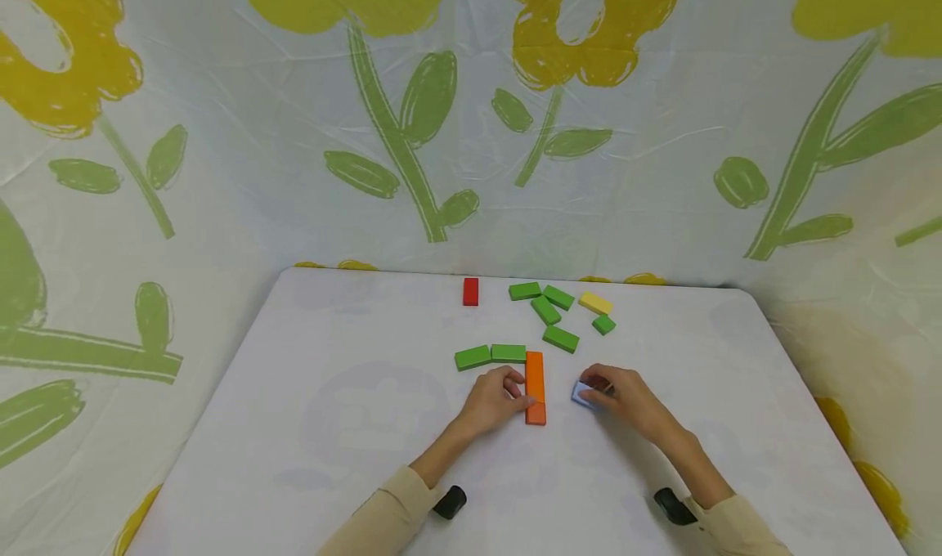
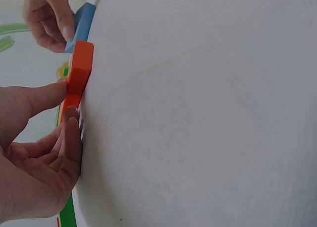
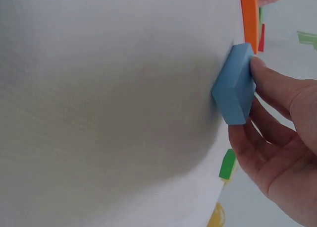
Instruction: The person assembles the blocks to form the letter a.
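Observation:
In the head view, my left hand is beside a straight orange strip of blocks, whose near end is a redder orange. In the left wrist view, its thumb touches the orange block from above, and a fingertip meets the side lower down. Across a small gap to the right, my right hand pinches a light blue block between thumb and fingers. Seen from the right wrist, that blue block is tilted, close to the tabletop. Two green blocks run left from the strip's far end.
Farther back on the white table lie a red block, several loose green blocks, a small green piece and a yellow block. A flower-printed curtain stands behind the table and at both sides.

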The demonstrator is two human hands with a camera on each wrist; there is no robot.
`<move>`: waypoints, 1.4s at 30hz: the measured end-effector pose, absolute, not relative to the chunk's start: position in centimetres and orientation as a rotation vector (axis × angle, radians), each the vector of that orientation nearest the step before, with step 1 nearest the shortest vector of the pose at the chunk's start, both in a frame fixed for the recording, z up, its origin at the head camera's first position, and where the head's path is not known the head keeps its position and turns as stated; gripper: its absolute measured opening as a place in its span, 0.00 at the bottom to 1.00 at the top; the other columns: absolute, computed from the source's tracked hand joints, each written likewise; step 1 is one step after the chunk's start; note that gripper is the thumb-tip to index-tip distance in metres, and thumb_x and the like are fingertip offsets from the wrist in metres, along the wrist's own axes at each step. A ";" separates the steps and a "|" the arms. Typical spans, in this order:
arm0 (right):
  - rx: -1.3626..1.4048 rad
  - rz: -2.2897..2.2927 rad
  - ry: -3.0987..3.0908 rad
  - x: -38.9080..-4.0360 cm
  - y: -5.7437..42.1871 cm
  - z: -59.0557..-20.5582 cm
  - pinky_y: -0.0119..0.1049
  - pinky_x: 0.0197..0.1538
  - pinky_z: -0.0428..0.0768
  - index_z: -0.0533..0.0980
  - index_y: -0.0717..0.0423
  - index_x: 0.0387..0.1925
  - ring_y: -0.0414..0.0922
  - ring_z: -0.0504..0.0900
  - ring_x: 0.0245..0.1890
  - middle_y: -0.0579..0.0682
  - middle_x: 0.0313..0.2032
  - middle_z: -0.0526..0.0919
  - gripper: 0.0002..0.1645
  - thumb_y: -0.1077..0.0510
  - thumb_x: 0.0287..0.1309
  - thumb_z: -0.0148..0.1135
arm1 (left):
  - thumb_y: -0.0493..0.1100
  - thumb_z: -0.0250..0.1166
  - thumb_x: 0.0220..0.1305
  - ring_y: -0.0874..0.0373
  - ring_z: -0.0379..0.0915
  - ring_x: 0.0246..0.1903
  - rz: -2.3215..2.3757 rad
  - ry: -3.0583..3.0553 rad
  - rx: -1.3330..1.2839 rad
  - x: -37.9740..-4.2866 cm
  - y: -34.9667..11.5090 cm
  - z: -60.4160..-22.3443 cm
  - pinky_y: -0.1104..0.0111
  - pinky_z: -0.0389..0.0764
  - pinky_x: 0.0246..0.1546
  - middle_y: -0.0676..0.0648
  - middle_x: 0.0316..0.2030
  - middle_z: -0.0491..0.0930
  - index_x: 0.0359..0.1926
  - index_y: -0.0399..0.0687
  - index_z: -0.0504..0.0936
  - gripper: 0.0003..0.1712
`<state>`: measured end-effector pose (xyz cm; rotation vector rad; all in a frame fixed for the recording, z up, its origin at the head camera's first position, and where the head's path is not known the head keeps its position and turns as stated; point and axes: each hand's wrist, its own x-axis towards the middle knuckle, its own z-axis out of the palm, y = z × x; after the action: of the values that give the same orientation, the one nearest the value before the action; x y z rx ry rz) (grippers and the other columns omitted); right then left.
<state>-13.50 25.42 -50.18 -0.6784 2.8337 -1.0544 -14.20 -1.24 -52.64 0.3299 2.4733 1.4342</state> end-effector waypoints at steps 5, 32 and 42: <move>-0.680 -1.040 2.777 -13.0 25.3 -49.5 0.33 0.40 0.83 0.81 0.65 0.48 0.40 0.82 0.35 0.48 0.37 0.86 0.14 0.63 0.62 0.71 | 0.42 0.76 0.61 0.60 0.71 0.28 1.427 2.484 0.339 -14.3 -1.2 -52.7 0.70 0.74 0.30 0.52 0.29 0.78 0.49 0.37 0.82 0.19; -0.265 -1.444 2.365 -8.4 22.7 -49.6 0.34 0.35 0.85 0.82 0.65 0.49 0.48 0.85 0.31 0.53 0.37 0.86 0.18 0.57 0.63 0.72 | 0.42 0.75 0.63 0.60 0.70 0.29 1.423 2.460 0.319 -14.5 -1.3 -52.3 0.72 0.73 0.30 0.53 0.29 0.77 0.50 0.38 0.81 0.18; -0.221 -1.525 2.325 -7.7 21.1 -50.9 0.35 0.35 0.86 0.81 0.69 0.48 0.47 0.87 0.30 0.54 0.35 0.86 0.20 0.57 0.62 0.73 | 0.42 0.75 0.63 0.60 0.70 0.28 1.434 2.463 0.336 -14.1 -1.3 -52.3 0.72 0.72 0.30 0.53 0.29 0.78 0.50 0.37 0.81 0.19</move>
<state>-7.71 21.10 -50.87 -0.2208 2.3253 -1.5248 -14.08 -1.32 -52.33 0.3363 2.4626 1.4337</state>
